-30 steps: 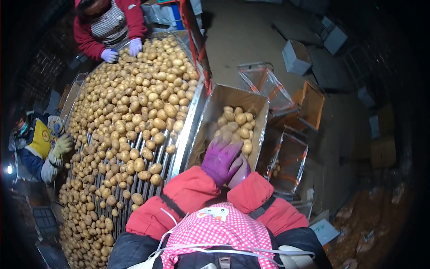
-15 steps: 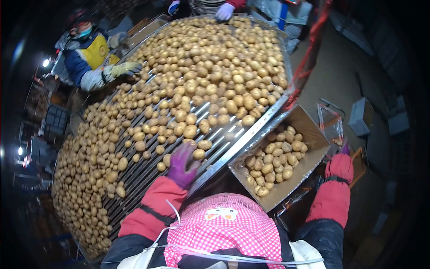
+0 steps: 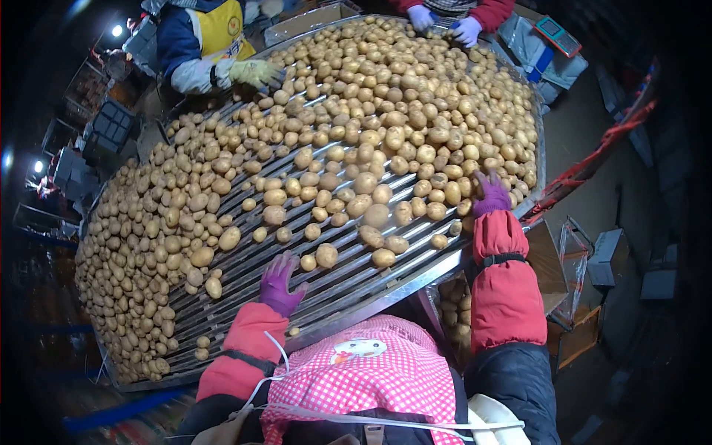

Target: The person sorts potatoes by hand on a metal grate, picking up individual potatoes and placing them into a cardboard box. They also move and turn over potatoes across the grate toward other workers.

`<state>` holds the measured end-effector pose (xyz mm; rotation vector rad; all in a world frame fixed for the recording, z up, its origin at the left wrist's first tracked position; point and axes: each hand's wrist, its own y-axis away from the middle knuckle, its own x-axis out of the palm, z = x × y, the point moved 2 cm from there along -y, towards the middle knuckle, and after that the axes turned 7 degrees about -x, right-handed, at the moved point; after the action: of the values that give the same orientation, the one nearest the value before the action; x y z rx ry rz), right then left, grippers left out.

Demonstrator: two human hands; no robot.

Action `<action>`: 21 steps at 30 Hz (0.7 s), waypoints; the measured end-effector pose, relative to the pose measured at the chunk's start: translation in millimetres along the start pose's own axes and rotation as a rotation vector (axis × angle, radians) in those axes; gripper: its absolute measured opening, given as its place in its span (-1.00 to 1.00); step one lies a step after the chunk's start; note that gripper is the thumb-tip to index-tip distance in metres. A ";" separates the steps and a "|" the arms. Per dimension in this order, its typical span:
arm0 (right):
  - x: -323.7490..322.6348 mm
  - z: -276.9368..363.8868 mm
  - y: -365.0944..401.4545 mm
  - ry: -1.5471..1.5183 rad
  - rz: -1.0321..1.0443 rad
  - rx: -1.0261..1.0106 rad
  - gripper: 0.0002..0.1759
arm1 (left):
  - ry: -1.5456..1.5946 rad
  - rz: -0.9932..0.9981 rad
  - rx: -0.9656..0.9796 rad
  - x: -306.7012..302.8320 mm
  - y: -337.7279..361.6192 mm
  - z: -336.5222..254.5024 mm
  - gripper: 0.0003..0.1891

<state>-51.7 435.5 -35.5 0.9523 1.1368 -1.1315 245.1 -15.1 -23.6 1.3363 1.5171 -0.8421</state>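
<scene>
My left hand (image 3: 282, 286), in a purple glove, lies over the metal slats (image 3: 245, 278) near the front edge with its fingers spread and nothing in it. Just beyond its fingertips are a few loose potatoes (image 3: 326, 256). At the right side of the sorting table, my right hand (image 3: 491, 194), also purple-gloved, reaches onto the edge of the potato heap (image 3: 445, 141). Its fingers are stretched out against the potatoes, and no potato shows in its grasp. Both sleeves are red, with dark straps around them.
A cardboard box (image 3: 545, 259) with potatoes stands below the table's right front edge, partly hidden by my right arm. Across the table, a co-worker's yellow-gloved hand (image 3: 257, 75) and another person's lilac-gloved hands (image 3: 467, 31) are at the potatoes. A red-wrapped bar (image 3: 593, 167) rises at right.
My right hand has moved from beside the box up to the heap at the table's right side. My left hand has shifted slightly left, away from nearby potatoes. The view has turned.
</scene>
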 end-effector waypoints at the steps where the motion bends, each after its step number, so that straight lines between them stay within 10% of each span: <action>1: 7.1 -2.6 3.0 0.066 -0.128 0.069 -0.26 | -0.001 -0.011 0.021 -1.1 0.6 4.3 -0.27; 4: 5.4 2.3 8.0 0.210 -0.395 0.222 -0.32 | 0.141 0.009 0.049 -13.0 -6.1 15.7 -0.32; 5: 5.7 9.1 10.1 0.159 -0.507 -0.013 -0.34 | 0.183 -0.059 0.050 -20.0 -8.2 17.1 -0.35; 8: -28.7 91.3 12.3 0.187 0.198 -0.012 -0.40 | 0.143 -0.169 -0.013 -16.7 -19.1 42.0 -0.33; 12: -36.8 108.8 -6.3 0.304 0.258 -0.024 -0.24 | 0.071 -0.116 0.006 -20.5 -40.4 41.6 -0.35; 16: -20.8 59.5 -15.8 -0.520 0.075 0.062 -0.28 | 0.045 -0.068 0.032 -19.8 -42.6 44.4 -0.33; 20: -17.0 80.9 5.4 -1.995 0.095 0.087 -0.49 | 0.024 -0.095 0.033 -20.6 -39.9 40.7 -0.35; 21: -9.9 89.0 -1.2 -1.793 0.090 -0.031 -0.56 | 0.020 -0.079 0.021 -19.6 -40.2 41.1 -0.35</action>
<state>-37.0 351.1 -9.4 -0.2460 -0.3669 -1.2846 213.4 -66.9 -22.6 1.3103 1.5899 -0.8989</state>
